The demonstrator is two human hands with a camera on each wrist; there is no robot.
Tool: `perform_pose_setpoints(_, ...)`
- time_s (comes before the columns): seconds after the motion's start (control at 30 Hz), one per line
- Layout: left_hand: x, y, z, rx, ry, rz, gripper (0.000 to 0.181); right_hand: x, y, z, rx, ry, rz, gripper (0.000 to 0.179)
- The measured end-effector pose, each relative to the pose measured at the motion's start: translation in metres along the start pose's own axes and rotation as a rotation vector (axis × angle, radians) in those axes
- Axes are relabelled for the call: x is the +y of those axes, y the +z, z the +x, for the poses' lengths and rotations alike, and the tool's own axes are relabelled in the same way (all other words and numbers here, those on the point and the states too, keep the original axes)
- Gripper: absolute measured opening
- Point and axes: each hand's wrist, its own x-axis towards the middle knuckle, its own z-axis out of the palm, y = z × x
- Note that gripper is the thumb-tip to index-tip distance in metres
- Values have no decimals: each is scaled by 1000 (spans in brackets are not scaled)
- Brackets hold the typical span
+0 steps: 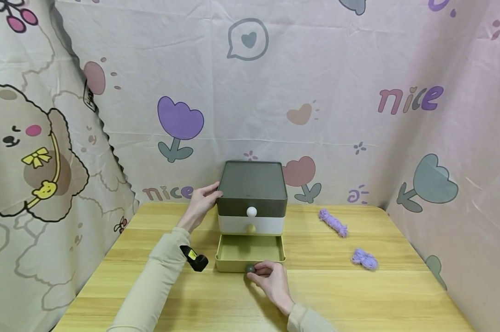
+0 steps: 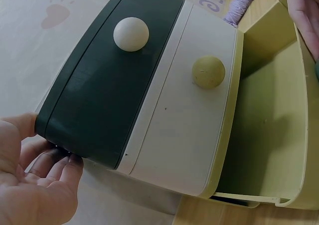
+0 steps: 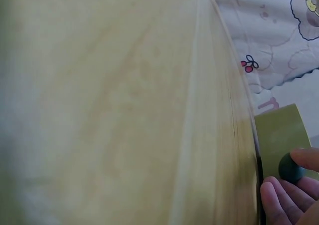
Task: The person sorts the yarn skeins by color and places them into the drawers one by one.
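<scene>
A small three-tier drawer cabinet (image 1: 254, 180) has a dark green top tier, a white middle tier and a yellow-green bottom drawer (image 1: 229, 266). That bottom drawer is pulled out, and its inside shows bare. My left hand (image 1: 202, 203) rests against the cabinet's upper left side; in the left wrist view its fingertips (image 2: 75, 161) touch the dark green wall near the corner. With thumb and fingers, my right hand (image 1: 272, 281) pinches the round dark green knob (image 3: 291, 168) on the bottom drawer's front. The white knob (image 2: 131, 34) and yellow-green knob (image 2: 208, 72) above are untouched.
Two bundles of purple yarn lie on the wooden table (image 1: 316, 295) right of the cabinet: a long twisted bundle (image 1: 333, 223) farther back and a shorter bundle (image 1: 364, 259) nearer. A printed curtain (image 1: 250, 92) hangs close behind the cabinet and along both sides.
</scene>
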Motion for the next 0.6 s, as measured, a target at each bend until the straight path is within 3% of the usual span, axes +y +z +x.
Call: perform_pose_setpoints(0.6,-1,2,1,14,6,-10,55,-4,-16,-2,-47,13,43,23)
